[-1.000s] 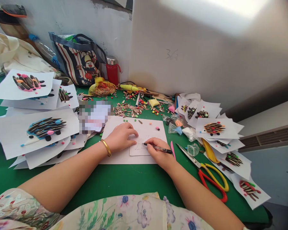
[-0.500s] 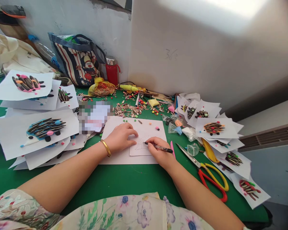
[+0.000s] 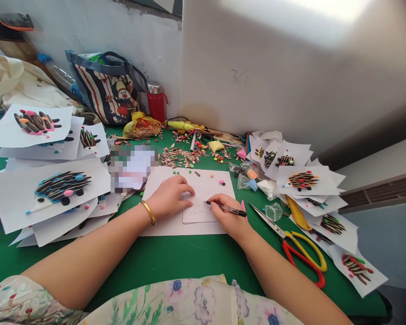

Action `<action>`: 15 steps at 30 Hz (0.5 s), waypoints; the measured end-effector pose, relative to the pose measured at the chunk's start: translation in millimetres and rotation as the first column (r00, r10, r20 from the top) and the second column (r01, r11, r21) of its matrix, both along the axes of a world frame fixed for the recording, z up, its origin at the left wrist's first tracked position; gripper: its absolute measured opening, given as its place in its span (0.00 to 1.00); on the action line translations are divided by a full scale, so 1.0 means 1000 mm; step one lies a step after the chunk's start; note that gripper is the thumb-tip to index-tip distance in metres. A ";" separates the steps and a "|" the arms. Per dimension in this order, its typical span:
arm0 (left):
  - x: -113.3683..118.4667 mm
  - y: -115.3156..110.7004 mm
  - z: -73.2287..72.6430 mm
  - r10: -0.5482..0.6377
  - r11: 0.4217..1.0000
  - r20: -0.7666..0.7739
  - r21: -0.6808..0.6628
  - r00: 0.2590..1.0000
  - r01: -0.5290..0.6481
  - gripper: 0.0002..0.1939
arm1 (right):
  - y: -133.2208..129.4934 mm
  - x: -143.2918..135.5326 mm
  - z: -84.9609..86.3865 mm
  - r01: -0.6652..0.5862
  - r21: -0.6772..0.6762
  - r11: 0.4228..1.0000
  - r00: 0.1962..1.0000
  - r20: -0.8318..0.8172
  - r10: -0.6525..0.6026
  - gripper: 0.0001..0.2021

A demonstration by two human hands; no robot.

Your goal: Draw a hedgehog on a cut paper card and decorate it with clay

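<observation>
My right hand (image 3: 230, 215) is closed round a black pen (image 3: 230, 209), its tip at a faint line drawing on a small white card (image 3: 196, 217). My left hand (image 3: 171, 197) rests with its fingers apart at the card's left side, touching the paper and gripping nothing. Under the card lies a larger white sheet (image 3: 176, 229). Along that sheet's far edge are small green clay balls (image 3: 178, 173), a sunflower seed (image 3: 197, 174) and a pink ball (image 3: 222, 182).
Cards with seed hedgehogs (image 3: 67, 187) are piled on the left, others (image 3: 302, 179) on the right. Scissors (image 3: 291, 241) lie right of my hand. Behind are loose seeds (image 3: 176, 157), a red bottle (image 3: 156, 104), a striped bag (image 3: 103, 90) and a partly blurred phone (image 3: 133, 169).
The pen tip has shifted very slightly to the right over the drawing. The whole view has tilted a little; my left hand stays in place on the paper.
</observation>
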State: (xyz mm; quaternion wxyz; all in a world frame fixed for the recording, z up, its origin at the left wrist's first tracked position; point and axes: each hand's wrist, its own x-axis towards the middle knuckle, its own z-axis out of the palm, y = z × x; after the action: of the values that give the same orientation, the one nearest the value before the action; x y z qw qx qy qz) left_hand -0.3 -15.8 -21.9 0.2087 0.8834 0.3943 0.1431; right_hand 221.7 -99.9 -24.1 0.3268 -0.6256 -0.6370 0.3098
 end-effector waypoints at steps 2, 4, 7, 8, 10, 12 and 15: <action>-0.001 0.000 0.000 -0.002 1.000 -0.001 0.001 1.000 0.002 0.13 | 0.000 0.000 0.000 -0.009 -0.005 1.000 1.000 -0.006 0.009 0.09; -0.001 0.000 0.000 0.000 1.000 -0.002 -0.002 1.000 0.000 0.13 | -0.001 0.000 0.000 -0.001 -0.012 1.000 1.000 -0.007 0.001 0.09; -0.001 0.000 -0.001 0.006 1.000 -0.001 -0.005 1.000 -0.006 0.13 | -0.001 0.002 0.001 0.016 -0.023 1.000 1.000 -0.010 -0.017 0.09; -0.001 0.001 -0.001 0.006 1.000 -0.001 -0.005 1.000 -0.006 0.13 | -0.001 0.002 0.001 0.019 -0.026 0.999 1.000 -0.016 -0.020 0.09; -0.001 0.001 -0.001 0.001 1.000 0.003 -0.005 1.000 -0.001 0.13 | 0.000 0.004 0.001 0.033 -0.022 0.999 0.999 -0.020 -0.033 0.09; 0.000 0.001 -0.002 -0.001 1.000 0.007 -0.006 1.000 0.001 0.13 | 0.001 0.005 0.002 0.053 -0.015 0.998 0.999 -0.010 -0.054 0.09; 0.000 0.001 -0.001 0.002 1.000 0.006 -0.007 1.000 -0.002 0.13 | 0.001 0.005 0.003 0.054 -0.016 0.998 0.999 0.004 -0.054 0.09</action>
State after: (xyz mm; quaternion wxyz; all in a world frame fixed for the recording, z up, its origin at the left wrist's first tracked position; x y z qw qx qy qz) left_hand -0.6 -15.2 -23.3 0.2127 0.8820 0.3949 0.1445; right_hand 227.0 -98.6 -21.4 0.3287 -0.6459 -0.6179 0.3049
